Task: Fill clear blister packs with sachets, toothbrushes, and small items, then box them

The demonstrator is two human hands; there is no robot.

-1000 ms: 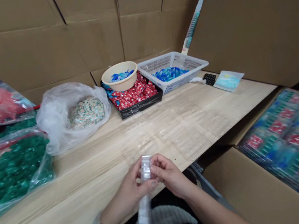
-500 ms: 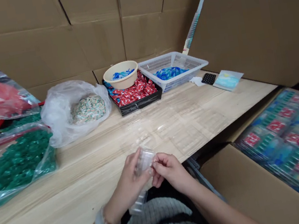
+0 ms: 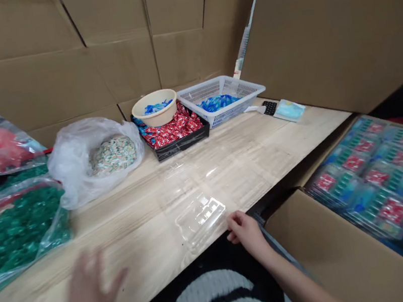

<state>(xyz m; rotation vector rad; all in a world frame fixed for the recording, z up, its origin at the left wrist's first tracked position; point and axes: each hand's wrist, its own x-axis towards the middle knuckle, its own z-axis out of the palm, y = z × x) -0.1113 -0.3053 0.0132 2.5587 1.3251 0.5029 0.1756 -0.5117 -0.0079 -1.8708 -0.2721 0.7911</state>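
A clear plastic blister tray (image 3: 200,220) lies on the table near its front edge. Just beyond its right corner is my right hand (image 3: 245,231), closed with thumb and fingers curled together; whether anything small is between them cannot be made out. My left hand (image 3: 89,296) is over the table at the lower left, blurred by motion, its fingers spread and nothing seen in it. Past that hand lies an open plastic bag of green pieces (image 3: 22,225).
Across the back stand a white bag of small pieces (image 3: 114,154), a black tray of red packets (image 3: 181,146), a cream bowl (image 3: 156,117) and a white basket (image 3: 235,110). More clear trays lie mid-table. To the right, a carton (image 3: 316,245) holds filled packs (image 3: 377,174).
The clear tray, earlier held in both hands, now rests on the table. My left hand has let go and swung left; my right hand has shifted slightly right. The view has shifted too.
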